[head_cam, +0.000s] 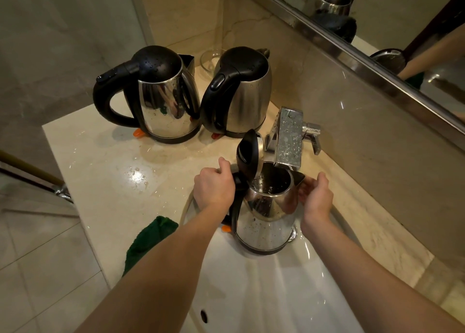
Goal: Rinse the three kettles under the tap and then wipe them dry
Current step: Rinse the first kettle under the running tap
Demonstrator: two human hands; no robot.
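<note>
Here we are at the basin (251, 295). The open kettle (266, 222) stands upright in it, just right of the centre of the frame. My left hand (214, 189) is wrapped round the black handle (234, 217) on the kettle's left side. My right hand (317, 198) is curled against the opposite wall, just under the spout (298, 178). So both hands are clamped on it, with the body between them. The lid (249, 151) is flipped up and stands nearly vertical above the handle.

Now the thing that matters. The tap (288, 139) reaches out from the upper right, and its outlet hangs directly over the kettle's mouth, very close to the rim. The kettle's long axis runs straight up into it. I can't make out a stream of water from here. To tip this out, I reckon I must first draw the kettle towards the bottom of the frame, then roll it spout-down to the right. If I lift straight up, the rim or the raised lid knocks the tap. The left hand has the handle, so it does the carrying.

In the upper left of the frame, the left kettle (161, 96) and the right kettle (242, 93) stand side by side on the counter (100, 161), lids down and beaded with drops. Rinsed, I'd judge, but not wiped. The green cloth (148, 242) lies at the counter's edge, lower left, beside my left forearm.
</note>
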